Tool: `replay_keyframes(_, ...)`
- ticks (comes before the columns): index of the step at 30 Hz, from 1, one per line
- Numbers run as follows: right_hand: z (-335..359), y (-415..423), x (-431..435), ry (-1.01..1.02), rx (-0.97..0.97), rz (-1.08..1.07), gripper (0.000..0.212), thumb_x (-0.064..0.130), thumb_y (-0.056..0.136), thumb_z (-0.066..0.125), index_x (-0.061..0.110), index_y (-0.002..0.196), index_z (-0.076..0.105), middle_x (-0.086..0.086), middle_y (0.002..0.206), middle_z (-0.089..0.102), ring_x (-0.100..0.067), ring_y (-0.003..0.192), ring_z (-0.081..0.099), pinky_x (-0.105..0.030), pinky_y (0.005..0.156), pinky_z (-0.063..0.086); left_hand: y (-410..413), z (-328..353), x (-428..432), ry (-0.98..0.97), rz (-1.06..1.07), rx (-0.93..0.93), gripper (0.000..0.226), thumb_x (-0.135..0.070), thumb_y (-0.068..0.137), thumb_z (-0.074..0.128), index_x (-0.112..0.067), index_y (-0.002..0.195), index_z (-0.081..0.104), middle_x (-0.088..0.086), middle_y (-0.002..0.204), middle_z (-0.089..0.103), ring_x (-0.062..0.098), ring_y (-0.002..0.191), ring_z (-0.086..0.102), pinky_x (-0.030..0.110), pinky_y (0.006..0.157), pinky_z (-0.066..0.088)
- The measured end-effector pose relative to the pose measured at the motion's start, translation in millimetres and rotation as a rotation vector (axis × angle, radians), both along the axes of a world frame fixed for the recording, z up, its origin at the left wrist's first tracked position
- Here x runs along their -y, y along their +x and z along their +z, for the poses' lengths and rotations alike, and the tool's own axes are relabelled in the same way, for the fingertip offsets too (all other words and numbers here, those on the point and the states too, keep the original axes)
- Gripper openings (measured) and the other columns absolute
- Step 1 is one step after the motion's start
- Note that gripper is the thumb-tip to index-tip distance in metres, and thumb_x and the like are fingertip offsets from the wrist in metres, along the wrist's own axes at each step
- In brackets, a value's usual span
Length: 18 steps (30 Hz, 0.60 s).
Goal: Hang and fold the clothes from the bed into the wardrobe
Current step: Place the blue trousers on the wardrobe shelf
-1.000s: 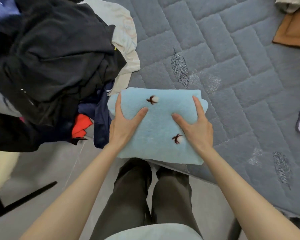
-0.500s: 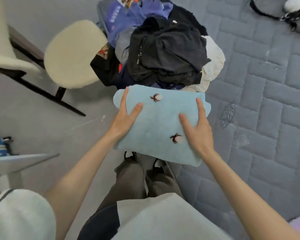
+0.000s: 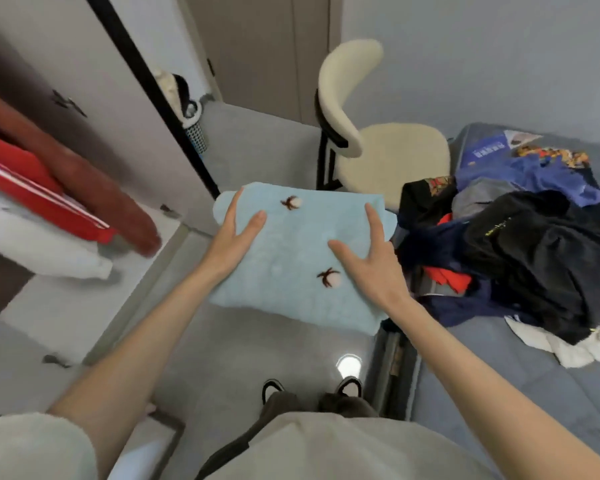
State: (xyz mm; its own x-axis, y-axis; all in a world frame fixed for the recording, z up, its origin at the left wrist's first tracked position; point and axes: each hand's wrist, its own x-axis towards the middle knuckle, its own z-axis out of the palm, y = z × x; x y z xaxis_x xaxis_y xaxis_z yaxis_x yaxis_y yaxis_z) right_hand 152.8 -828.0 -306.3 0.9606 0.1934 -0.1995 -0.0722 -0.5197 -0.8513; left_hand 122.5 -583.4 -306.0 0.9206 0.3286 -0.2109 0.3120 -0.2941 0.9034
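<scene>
A folded light-blue fleece garment [image 3: 302, 258] with small brown-and-white cotton motifs is held level in the air above the grey floor, between the bed and the wardrobe. My left hand [image 3: 234, 242] grips its left edge, thumb on top and fingers tucked beneath. My right hand [image 3: 373, 261] grips the right edge the same way. The open wardrobe [image 3: 84, 109] is at the left; its shelf holds folded red [image 3: 32, 181], brown [image 3: 94, 188] and white [image 3: 39, 251] clothes. A heap of dark, blue, red and white clothes [image 3: 520, 251] lies on the bed at the right.
A cream chair [image 3: 378, 150] on black legs stands just beyond the garment, next to the bed [image 3: 499, 393] with its grey quilt. A black wardrobe frame edge [image 3: 153, 98] runs diagonally at upper left. My feet [image 3: 312, 389] are on the grey floor beside the bed edge.
The blue garment has come off the bed, and I have turned left with it from the bed toward the wardrobe. Both hands keep the same hold.
</scene>
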Motion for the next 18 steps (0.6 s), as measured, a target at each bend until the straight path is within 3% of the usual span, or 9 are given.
replay_keyframes(2,16.9,-0.1,-47.8,0.032,0.025,0.101,0.085,0.074,0.074,0.056,0.057,0.141,0.006,-0.001,0.137,0.047,-0.022,0.119,0.052,-0.037,0.094,0.045,-24.4,18.6,-43.1,0.042,0.099,0.054,0.071,-0.073,0.08,0.051,-0.052,0.142,0.022,-0.027,0.136,0.039,-0.006,0.121,0.04,0.0,0.088,0.03)
replay_keyframes(3,25.9,-0.7,-71.3,0.049,0.039,0.148,0.085,0.073,0.075,0.056,0.056,0.142,0.006,0.001,0.138,0.047,-0.021,0.12,0.052,-0.035,0.093,0.044,-36.1,28.8,-63.5,0.067,0.149,0.076,0.07,-0.073,0.081,0.05,-0.052,0.142,0.022,-0.027,0.136,0.038,-0.007,0.121,0.038,0.0,0.09,0.027)
replay_keyframes(6,58.1,-4.4,-138.2,0.086,0.089,0.281,0.085,0.072,0.076,0.057,0.056,0.143,0.006,0.001,0.137,0.048,-0.02,0.117,0.053,-0.034,0.092,0.044,-69.3,61.4,-122.0,0.148,0.284,0.128,0.07,-0.072,0.082,0.048,-0.051,0.143,0.02,-0.027,0.137,0.034,-0.003,0.127,0.033,0.018,0.103,0.021)
replay_keyframes(14,174.7,-5.9,-293.3,0.219,0.275,0.564,0.083,0.069,0.077,0.059,0.055,0.143,0.011,0.0,0.135,0.049,-0.021,0.116,0.054,-0.044,0.099,0.046,-130.2,176.1,-248.3,0.23,0.533,0.276,0.067,-0.069,0.087,0.043,-0.049,0.144,0.017,-0.013,0.147,0.036,0.015,0.132,0.038,0.038,0.113,0.028)
replay_keyframes(18,236.6,-5.0,-352.4,0.322,0.367,0.648,0.081,0.066,0.08,0.059,0.054,0.144,0.012,0.007,0.129,0.052,-0.013,0.106,0.056,-0.027,0.08,0.047,-145.6,244.7,-296.5,0.29,0.569,0.37,0.067,-0.065,0.089,0.043,-0.046,0.146,0.014,-0.007,0.151,0.033,0.018,0.133,0.038,0.044,0.112,0.031)
